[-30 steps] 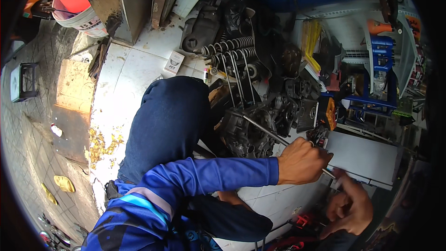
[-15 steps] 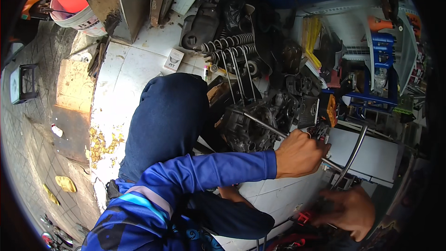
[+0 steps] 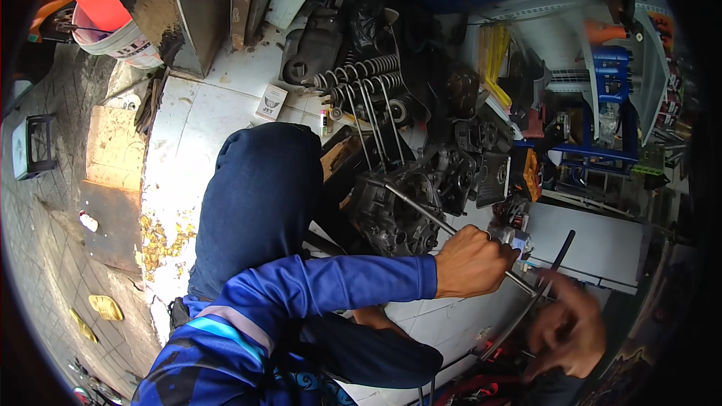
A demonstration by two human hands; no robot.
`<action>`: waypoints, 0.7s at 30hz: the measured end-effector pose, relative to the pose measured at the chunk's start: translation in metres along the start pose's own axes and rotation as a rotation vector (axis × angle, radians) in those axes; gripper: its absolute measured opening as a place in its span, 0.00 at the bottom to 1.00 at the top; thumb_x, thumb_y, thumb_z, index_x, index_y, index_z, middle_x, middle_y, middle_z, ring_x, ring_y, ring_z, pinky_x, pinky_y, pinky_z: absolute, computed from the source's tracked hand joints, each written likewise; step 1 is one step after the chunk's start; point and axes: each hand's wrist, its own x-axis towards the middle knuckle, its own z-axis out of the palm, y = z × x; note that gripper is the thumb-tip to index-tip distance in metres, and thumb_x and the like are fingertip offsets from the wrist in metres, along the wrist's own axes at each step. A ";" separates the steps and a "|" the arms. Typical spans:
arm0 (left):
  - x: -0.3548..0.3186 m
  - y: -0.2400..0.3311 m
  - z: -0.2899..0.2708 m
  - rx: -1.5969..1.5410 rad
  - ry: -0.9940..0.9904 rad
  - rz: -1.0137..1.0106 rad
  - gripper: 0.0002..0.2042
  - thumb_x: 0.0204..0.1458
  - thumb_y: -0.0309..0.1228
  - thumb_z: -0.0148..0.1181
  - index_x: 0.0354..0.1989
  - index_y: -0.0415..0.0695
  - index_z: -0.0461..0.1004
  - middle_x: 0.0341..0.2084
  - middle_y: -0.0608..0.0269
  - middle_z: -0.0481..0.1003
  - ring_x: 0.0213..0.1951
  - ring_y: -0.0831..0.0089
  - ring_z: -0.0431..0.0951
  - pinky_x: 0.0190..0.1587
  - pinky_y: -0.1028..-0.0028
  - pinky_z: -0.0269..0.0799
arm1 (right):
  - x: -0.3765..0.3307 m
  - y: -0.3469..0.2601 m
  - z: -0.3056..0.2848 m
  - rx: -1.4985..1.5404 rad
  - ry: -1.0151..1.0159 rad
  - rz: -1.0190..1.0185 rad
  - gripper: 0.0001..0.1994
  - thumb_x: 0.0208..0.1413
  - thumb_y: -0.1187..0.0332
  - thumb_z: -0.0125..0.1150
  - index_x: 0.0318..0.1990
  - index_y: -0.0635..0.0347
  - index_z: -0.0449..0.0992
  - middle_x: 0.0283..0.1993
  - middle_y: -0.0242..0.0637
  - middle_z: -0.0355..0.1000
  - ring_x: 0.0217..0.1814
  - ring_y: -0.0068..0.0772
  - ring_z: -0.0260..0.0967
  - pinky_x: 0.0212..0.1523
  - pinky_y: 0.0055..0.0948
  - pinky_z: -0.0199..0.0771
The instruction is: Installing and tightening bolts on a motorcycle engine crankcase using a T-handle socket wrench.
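A long T-handle wrench has its shaft (image 3: 418, 209) running from a dark metal engine (image 3: 402, 214) on the tiles, down and to the right. Wrapped round the shaft, near its handle end, is my left hand (image 3: 474, 262), in a blue sleeve. The crossbar (image 3: 560, 249) slants across the shaft's end. Close beside the crossbar, my right hand (image 3: 569, 327) is slightly blurred, its fingers apart and bent. It seems to hold nothing; whether it touches the bar I cannot tell. Where the shaft's tip meets the engine is hard to make out.
Coil-spring shock absorbers (image 3: 357, 74) and dark parts lie beyond the engine. A small white box (image 3: 271, 102) stands on the tiles beyond my knee (image 3: 259, 195). A white panel (image 3: 583, 240) lies at right, under racks of blue and orange tools. Buckets (image 3: 113, 37) stand far left.
The crossbar has turned and lies lower, with its bottom end showing. My right hand has shifted beside it, its fingers more clearly apart. My left hand stays on the shaft; the view has swung slightly.
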 end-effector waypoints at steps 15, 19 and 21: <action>0.006 -0.011 -0.013 0.003 0.098 -0.034 0.16 0.56 0.32 0.54 0.18 0.37 0.70 0.10 0.51 0.69 0.13 0.54 0.71 0.19 0.62 0.67 | 0.022 0.019 0.006 -0.640 -0.499 -0.180 0.33 0.37 0.58 0.79 0.53 0.59 0.76 0.15 0.32 0.69 0.16 0.21 0.67 0.22 0.25 0.65; 0.005 -0.010 -0.020 -0.023 0.042 -0.058 0.09 0.43 0.27 0.56 0.31 0.37 0.77 0.19 0.50 0.75 0.18 0.56 0.76 0.21 0.61 0.70 | 0.025 0.052 -0.007 -0.248 0.119 0.147 0.49 0.27 0.66 0.81 0.64 0.61 0.64 0.17 0.33 0.71 0.17 0.18 0.66 0.18 0.20 0.61; 0.000 -0.009 -0.010 0.024 0.015 -0.080 0.08 0.42 0.26 0.56 0.31 0.37 0.77 0.21 0.49 0.75 0.21 0.55 0.77 0.23 0.62 0.71 | 0.020 0.048 0.001 0.119 0.021 -0.022 0.49 0.38 0.70 0.74 0.70 0.62 0.51 0.17 0.30 0.69 0.17 0.14 0.63 0.17 0.14 0.59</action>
